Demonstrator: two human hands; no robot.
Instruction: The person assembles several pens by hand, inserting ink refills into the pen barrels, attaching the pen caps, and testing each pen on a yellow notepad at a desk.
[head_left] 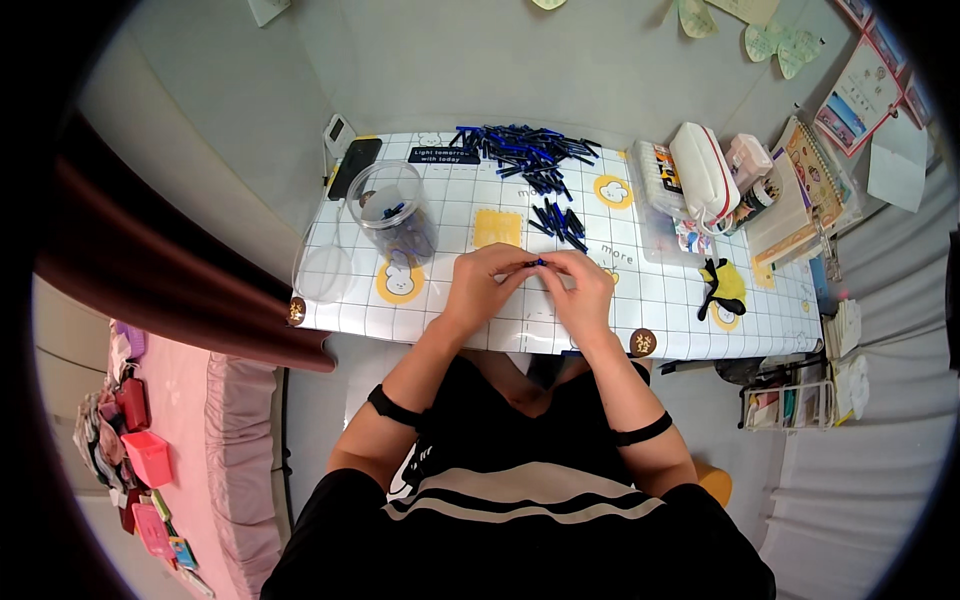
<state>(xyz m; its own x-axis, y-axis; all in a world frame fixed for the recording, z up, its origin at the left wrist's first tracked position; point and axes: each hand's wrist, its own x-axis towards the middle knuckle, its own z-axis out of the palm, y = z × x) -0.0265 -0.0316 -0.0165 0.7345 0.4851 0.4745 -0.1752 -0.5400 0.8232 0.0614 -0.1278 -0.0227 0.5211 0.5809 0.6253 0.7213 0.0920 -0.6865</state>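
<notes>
My left hand (480, 288) and my right hand (582, 290) meet over the front middle of the table, fingertips pinched together. Between them is a small blue-and-black tube (541, 262), like an ink cartridge, mostly covered by the fingers. Just beyond my hands lies a small group of similar tubes (560, 224). Farther back spreads a large heap of them (525, 150). To the left stands a clear, open-topped jar (408, 240) with more dark tubes inside. Beside it lies a round clear lid (326, 273).
A black phone (356, 168) lies at the back left. At the right are a clear tray (655, 225), a white pouch (703, 165), standing notebooks (800, 200) and a yellow-and-black soft item (728, 288). The table's front edge (480, 345) runs under my forearms.
</notes>
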